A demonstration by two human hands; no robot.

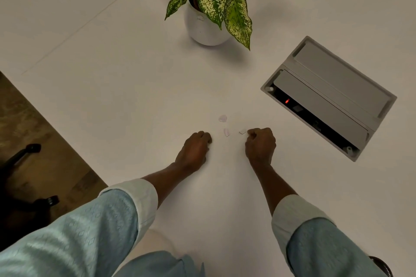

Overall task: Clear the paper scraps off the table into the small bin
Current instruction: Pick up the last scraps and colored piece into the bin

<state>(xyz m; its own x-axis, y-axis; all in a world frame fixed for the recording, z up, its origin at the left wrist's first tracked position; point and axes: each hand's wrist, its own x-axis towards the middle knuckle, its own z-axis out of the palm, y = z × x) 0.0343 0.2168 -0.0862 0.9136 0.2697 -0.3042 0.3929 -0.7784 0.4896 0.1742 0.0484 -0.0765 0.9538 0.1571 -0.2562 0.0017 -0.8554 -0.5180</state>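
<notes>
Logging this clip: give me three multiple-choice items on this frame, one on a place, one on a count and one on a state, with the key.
1. Where do the loose paper scraps lie?
A. on the table, between the left hand and the right hand
B. on the floor
C. in the person's lap

2. How many loose scraps show?
A. one
B. three
C. six

3. The small light in the grey socket box is:
A. off
B. covered by a scrap
C. lit red

Key:
1 A: the scraps sit on the white top in the gap between both hands.
2 B: three pale pieces can be counted there.
3 C: a red glow shows in the box's dark opening.
</notes>
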